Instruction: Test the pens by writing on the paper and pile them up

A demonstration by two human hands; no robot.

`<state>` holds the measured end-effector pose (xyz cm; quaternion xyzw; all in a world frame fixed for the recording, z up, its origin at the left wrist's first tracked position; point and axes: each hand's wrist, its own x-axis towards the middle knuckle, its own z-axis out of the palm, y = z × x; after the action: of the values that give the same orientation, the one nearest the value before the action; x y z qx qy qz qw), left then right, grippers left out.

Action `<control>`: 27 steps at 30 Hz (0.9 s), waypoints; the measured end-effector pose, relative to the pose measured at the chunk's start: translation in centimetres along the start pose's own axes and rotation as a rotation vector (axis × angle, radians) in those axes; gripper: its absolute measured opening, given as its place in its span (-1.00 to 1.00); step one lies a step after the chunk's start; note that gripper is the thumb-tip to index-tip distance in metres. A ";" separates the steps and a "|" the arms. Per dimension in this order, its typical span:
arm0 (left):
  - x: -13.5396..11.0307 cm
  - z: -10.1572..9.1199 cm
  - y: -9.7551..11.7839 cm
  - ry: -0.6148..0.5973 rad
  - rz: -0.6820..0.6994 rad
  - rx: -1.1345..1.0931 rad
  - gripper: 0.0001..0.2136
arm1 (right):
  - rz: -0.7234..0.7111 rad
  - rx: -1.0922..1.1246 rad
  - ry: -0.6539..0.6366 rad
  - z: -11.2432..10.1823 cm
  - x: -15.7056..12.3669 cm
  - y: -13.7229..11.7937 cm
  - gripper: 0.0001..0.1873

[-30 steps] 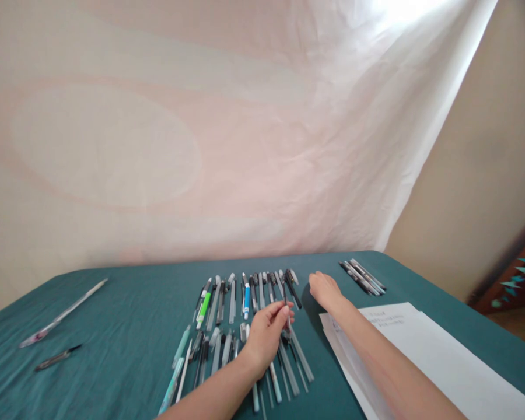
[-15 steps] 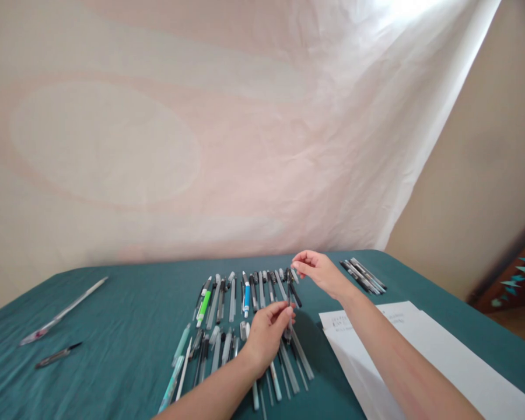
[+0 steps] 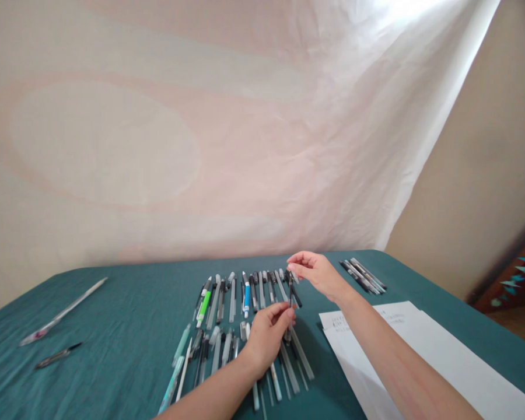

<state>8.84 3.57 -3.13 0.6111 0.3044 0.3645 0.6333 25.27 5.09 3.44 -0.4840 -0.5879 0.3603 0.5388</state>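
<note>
My left hand point(image 3: 269, 337) grips a dark, see-through pen point(image 3: 290, 296) between thumb and fingers. The pen stands roughly upright above the rows of pens, its lower part partly behind the fingertips. At its upper end, the thumb and fingers of my right hand point(image 3: 312, 273) are pinched together; they seem to touch the tip. Behind my hands lies a row of pens, among them a green and white pen point(image 3: 203, 306) and a blue and white pen point(image 3: 247, 297). A nearer row of clear and grey pens point(image 3: 216, 350) is partly covered by my left hand and forearm.
Several dark pens point(image 3: 363, 276) lie in a group at the back right. White paper sheets point(image 3: 424, 356) with handwriting lie under my right forearm. On the left are a long clear wrapper-like strip point(image 3: 65, 312) and a dark pen point(image 3: 59, 356). A pale cloth point(image 3: 245, 146) hangs behind the table.
My right hand has moved slightly left, bringing its fingertips to the upper end of the pen. My left hand stays almost in place, holding the pen.
</note>
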 end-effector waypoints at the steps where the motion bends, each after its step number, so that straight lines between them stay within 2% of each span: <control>1: 0.0 0.0 -0.1 -0.001 0.001 -0.003 -0.67 | 0.000 0.001 -0.004 -0.1 0.0 0.0 -0.73; 12: 0.0 0.0 -0.1 0.003 0.006 0.003 -0.67 | 0.023 -0.009 -0.058 -0.2 -0.1 0.0 -0.76; 22: -0.1 0.1 0.2 0.014 -0.015 -0.028 -0.67 | 0.106 -0.063 -0.200 -0.6 -0.2 -0.1 -0.70; 24: -0.2 0.1 0.2 0.016 -0.014 -0.023 -0.67 | 0.088 -0.111 -0.204 -1.2 0.0 0.5 -0.66; 27: -0.2 0.1 0.2 0.015 0.003 -0.006 -0.68 | 0.033 -0.330 -0.107 -2.0 0.7 3.0 -0.63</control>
<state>8.76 3.37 -2.89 0.6069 0.3069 0.3709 0.6324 27.83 6.38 1.16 -0.5557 -0.6589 0.2929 0.4139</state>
